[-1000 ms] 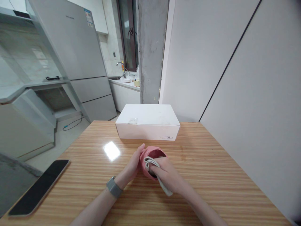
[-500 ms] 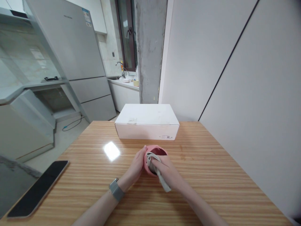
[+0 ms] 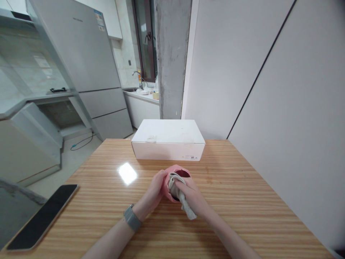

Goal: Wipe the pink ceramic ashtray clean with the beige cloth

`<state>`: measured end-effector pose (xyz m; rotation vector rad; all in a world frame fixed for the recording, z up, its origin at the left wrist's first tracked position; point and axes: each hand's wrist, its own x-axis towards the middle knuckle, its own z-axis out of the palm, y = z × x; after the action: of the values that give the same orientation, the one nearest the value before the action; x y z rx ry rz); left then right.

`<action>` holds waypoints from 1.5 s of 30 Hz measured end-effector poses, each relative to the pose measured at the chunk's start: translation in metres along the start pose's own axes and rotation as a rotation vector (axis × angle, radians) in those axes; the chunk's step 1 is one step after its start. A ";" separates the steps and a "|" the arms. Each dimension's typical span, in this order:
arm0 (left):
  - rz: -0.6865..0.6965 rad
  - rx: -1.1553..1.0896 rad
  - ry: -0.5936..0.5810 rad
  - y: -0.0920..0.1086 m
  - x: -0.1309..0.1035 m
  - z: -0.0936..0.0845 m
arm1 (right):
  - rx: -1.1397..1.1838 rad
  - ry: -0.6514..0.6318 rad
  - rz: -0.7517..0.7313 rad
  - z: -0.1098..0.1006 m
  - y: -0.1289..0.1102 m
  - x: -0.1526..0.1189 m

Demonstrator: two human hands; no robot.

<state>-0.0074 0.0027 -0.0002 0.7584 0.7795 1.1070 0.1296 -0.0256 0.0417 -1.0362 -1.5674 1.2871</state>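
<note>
While the wiping appears to be partway through, a flat black panel with a light edge lies at the left side of the desk, well apart from the work. To its right, a grey watch encircles the left wrist. The left hand steadies a pink pot: its fingers curve around the outer wall, with their tips hidden. A closed white box rests on the desk behind the pot, apart from it. The pot is between the two hands, tilted with its mouth toward the person; whether its base touches the desk cannot be told. A light grey cloth is folded at the mouth, one part entering the pot and a loose end hanging outside. The right hand grips the cloth, the thumb pressing it against fingers whose tips are hidden.

Status, as judged: pot secured and cloth inserted, both done. Interior wiping: apparently in progress; the area covered cannot be told, because cloth and hand block much of the opening. Outstanding: any unwiped inner wall; cloth not yet withdrawn; pot not yet released.
</note>
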 end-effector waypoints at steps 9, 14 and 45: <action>-0.151 -0.121 -0.094 0.019 -0.009 0.008 | -0.110 -0.172 -0.106 0.001 -0.014 -0.004; -0.153 -0.068 -0.042 0.011 -0.005 0.004 | -0.055 -0.163 -0.113 0.006 -0.012 -0.003; -0.304 0.234 0.010 0.020 -0.005 -0.005 | 0.298 0.030 0.107 -0.004 0.005 0.006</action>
<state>-0.0223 0.0034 0.0147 0.7987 1.0085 0.7546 0.1320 -0.0185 0.0381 -0.9538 -1.2639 1.5170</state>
